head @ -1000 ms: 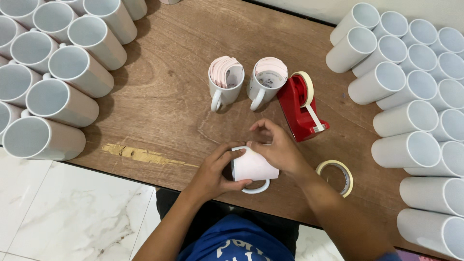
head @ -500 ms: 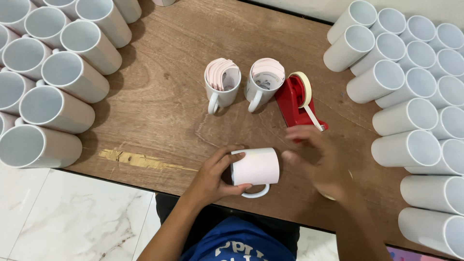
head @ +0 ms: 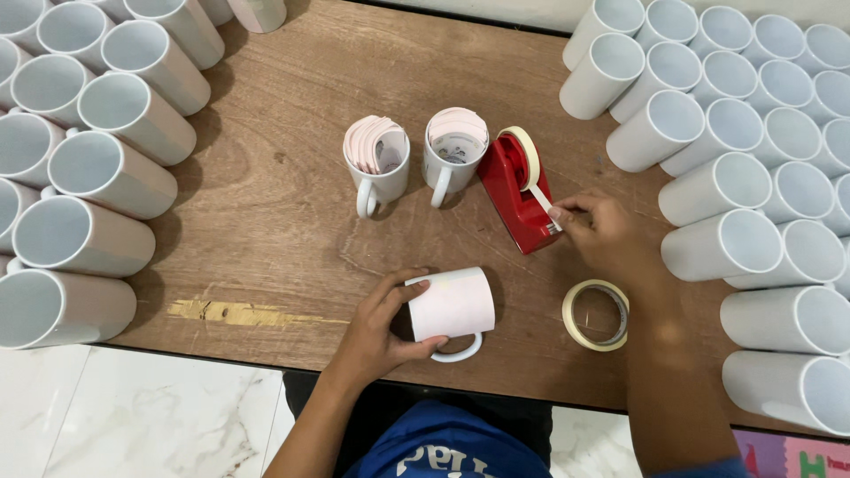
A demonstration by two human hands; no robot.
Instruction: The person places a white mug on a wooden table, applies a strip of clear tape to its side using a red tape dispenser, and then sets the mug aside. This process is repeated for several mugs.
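Note:
My left hand point(head: 379, 329) grips a white mug point(head: 452, 305) lying on its side near the front edge of the wooden table point(head: 266, 204); a pale sheet is wrapped around its body and its handle points toward me. My right hand point(head: 606, 235) reaches to the red tape dispenser point(head: 518, 199) and pinches the free end of the tape point(head: 542, 199) at its cutter. A loose roll of tape point(head: 596, 315) lies flat just below my right wrist.
Two upright mugs, one on the left point(head: 379, 164) and one beside it point(head: 453, 150), stand behind the dispenser, each stuffed with rolled sheets. Several white mugs lie stacked on their sides at the left point(head: 88, 177) and right point(head: 744, 159). White tile floor shows below the table edge.
My right hand left the mug and moved right and up to the tape dispenser, taking hold of the tape end. My left hand keeps the mug in place.

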